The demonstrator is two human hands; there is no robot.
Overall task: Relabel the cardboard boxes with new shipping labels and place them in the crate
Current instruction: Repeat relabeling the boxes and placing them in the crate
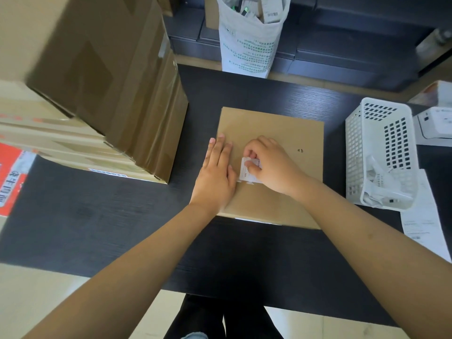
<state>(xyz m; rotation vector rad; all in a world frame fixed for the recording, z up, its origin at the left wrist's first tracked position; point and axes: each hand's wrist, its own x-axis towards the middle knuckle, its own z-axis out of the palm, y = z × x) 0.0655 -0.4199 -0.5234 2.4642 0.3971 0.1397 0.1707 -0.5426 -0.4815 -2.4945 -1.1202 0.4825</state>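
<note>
A flat, smooth cardboard box (281,143) lies mid-tabletop on the dark wood-grain table (97,216). The left hand (216,172) presses flat on the box's left edge, fingers straight, while the right hand (271,162) pinches a small white paper label (245,173) there. A white perforated plastic basket (381,152) stands near the right edge.

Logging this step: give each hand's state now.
Left hand: open, flat on the cardboard box.
Right hand: pinching the label.
</note>
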